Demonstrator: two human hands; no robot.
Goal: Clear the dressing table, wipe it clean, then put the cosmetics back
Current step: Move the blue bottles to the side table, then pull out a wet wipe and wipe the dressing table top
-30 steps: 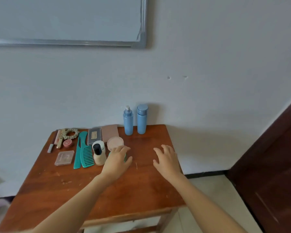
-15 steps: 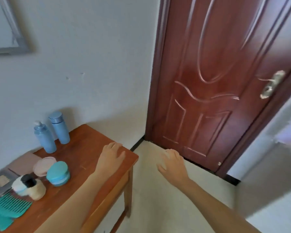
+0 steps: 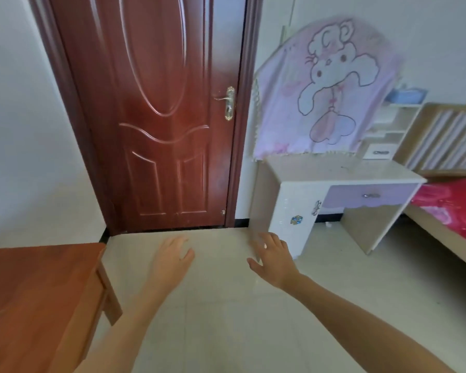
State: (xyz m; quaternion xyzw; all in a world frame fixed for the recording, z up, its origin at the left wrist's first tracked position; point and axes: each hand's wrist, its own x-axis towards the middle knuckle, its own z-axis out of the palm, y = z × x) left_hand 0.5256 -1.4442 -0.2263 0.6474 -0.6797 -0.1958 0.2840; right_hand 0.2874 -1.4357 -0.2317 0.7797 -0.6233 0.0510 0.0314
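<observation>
Only a bare corner of the brown wooden table [image 3: 38, 286] shows at the lower left; the cosmetics are out of view. My left hand [image 3: 171, 261] hangs over the tiled floor to the right of that table, fingers relaxed and holding nothing. My right hand [image 3: 272, 258] floats further right, fingers spread and empty, just in front of the white dressing table [image 3: 331, 170]. That dressing table has a pale top with nothing on it, a purple drawer [image 3: 371, 195] and a mirror covered by a pink cartoon cloth [image 3: 323, 87].
A shut red-brown door [image 3: 162, 111] stands straight ahead. A bed with a red cover [image 3: 452, 208] and a wooden headboard lies at the right. White shelves [image 3: 388, 130] sit behind the dressing table. Pale tiled floor [image 3: 226, 319] stretches between the two tables.
The view has swung right, from the wooden table with the cosmetics to the door and the white dressing table. Both hands have left the wooden table and hang over the floor, still empty.
</observation>
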